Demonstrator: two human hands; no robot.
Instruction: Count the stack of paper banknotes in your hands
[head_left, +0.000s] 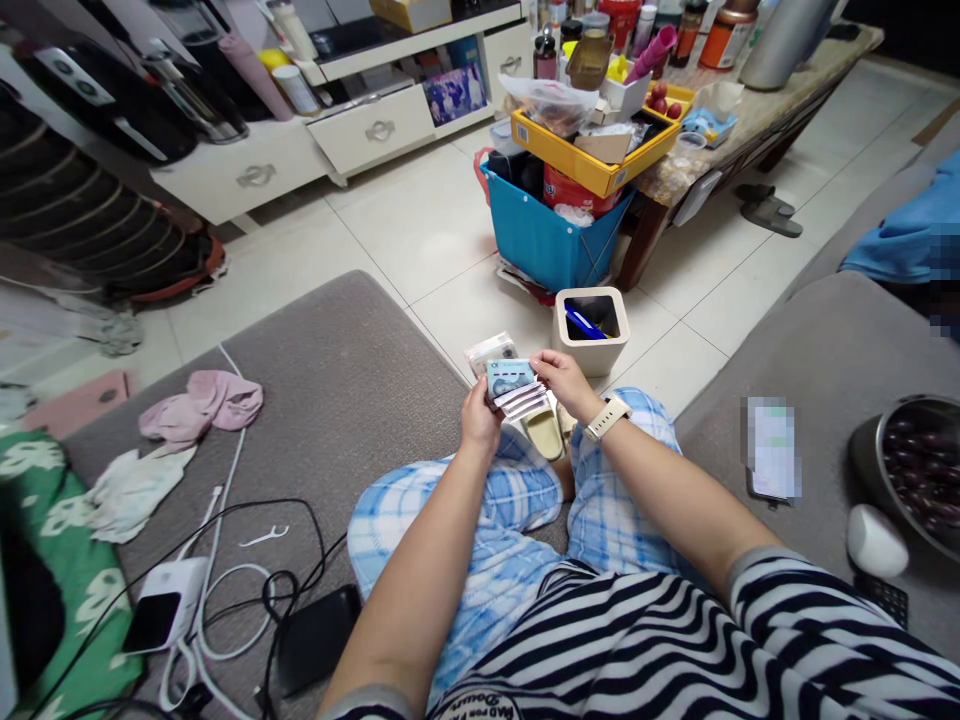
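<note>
1. Two bare hands meet over the lap of a person seated on a grey couch: the left hand (480, 418) is closed in a grip round a fanned stack of pale paper banknotes (514, 385), while the right hand (564, 378) pinches the top right corner of the uppermost note between thumb and fingertips.
2. The stack sits just above the left grip and leans toward the right hand; below the grip lie knees in blue-and-white checked cotton trousers (517, 500), and just beyond it on the tiled floor stand a cream square plastic wastebasket (592, 328) and a pale yellow rubber slipper (544, 432).
3. To do this step well, in my judgement, the left thumb should press the stack at its near end so the notes stay fanned, and the right fingers should peel one note at a time from the far corner; slack pressure could let several slide off together.
4. A cream-strapped wristwatch (607, 418) sits on the right wrist, just behind that grip.
5. Writing: the print on the blue-green top note is too small to read; the hem of the black-and-white striped shirt (675, 640) carries lettering that seems to read "MAD FOR", the rest hidden.
6. Well right of the grip, a blurred-out phone (772, 450) lies on the couch cushion.
</note>
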